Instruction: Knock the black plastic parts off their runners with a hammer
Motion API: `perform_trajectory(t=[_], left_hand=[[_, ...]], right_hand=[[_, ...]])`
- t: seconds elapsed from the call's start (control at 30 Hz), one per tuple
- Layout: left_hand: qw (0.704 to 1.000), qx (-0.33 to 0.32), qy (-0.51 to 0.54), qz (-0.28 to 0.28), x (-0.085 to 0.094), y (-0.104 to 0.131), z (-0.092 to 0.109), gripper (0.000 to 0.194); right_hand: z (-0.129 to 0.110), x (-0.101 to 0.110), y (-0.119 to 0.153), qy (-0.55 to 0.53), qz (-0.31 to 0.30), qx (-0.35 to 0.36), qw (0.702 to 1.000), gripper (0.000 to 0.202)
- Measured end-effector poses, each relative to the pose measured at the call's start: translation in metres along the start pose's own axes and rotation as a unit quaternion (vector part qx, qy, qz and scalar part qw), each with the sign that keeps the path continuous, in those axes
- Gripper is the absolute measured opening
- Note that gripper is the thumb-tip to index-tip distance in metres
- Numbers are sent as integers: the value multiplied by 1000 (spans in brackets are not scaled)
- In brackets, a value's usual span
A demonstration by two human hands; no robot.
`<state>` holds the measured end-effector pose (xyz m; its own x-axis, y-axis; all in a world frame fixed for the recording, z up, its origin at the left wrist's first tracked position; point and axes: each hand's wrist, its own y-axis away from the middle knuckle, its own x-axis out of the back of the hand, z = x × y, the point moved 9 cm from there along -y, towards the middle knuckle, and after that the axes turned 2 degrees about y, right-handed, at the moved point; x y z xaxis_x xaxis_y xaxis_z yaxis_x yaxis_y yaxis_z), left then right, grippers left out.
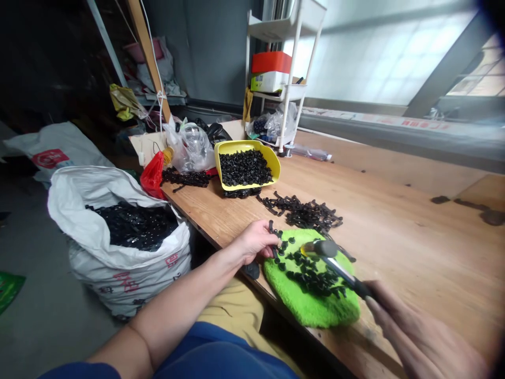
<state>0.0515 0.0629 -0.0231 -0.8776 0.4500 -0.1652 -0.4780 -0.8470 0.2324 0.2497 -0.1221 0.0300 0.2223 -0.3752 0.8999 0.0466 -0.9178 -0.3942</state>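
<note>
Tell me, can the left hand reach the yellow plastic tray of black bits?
Probably yes: mostly brown wooden tabletop lies between the left hand and the tray, though that hand holds a thin black strip.

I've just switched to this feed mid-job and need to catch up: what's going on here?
A person's left hand pinches a slim black piece at the edge of a green cloth, while the right hand grips a hammer, its head over the cloth. Small black parts lie scattered there. Beyond the cloth, more black pieces are heaped on the table, and a yellow scoop holds many small black parts.
</note>
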Motion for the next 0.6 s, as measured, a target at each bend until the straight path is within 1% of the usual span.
perform_trajectory(t=[0.03,0.07,0.13,0.17,0.23,0.3,0.33,0.4,0.47,0.57,0.6], left_hand=[[1000,0,1,-1,0,0,0,23],[1000,0,2,-2,0,-1,0,24],[1000,-1,3,-3,0,-1,0,23],[1000,0,3,-3,0,-2,0,22],[1000,2,2,-2,0,-2,0,20],[1000,4,4,-2,0,-3,1,20],[1000,6,5,-4,0,-3,0,20],[1000,8,10,-9,-1,-4,0,20],[1000,10,12,-14,-1,-4,0,21],[1000,14,6,-6,0,-5,-1,20],[1000,15,4,-3,0,-5,-1,19]], right_hand=[[-19,-3,-11,18,-30,60,998,37],[-30,-2,-22,24,-37,73,996,34],[-43,4,-38,-7,0,62,998,29],[-46,3,-43,-3,4,47,999,28],[-51,-4,-47,14,-8,36,999,29],[-54,-8,-45,26,-15,42,999,30],[-53,-7,-44,16,-3,37,999,30],[-47,-2,-41,-11,25,1,1000,29],[-42,-3,-40,-10,22,-26,999,31],[-47,-12,-42,25,-16,-2,1000,33],[-47,-13,-42,23,-14,1,1000,32]])
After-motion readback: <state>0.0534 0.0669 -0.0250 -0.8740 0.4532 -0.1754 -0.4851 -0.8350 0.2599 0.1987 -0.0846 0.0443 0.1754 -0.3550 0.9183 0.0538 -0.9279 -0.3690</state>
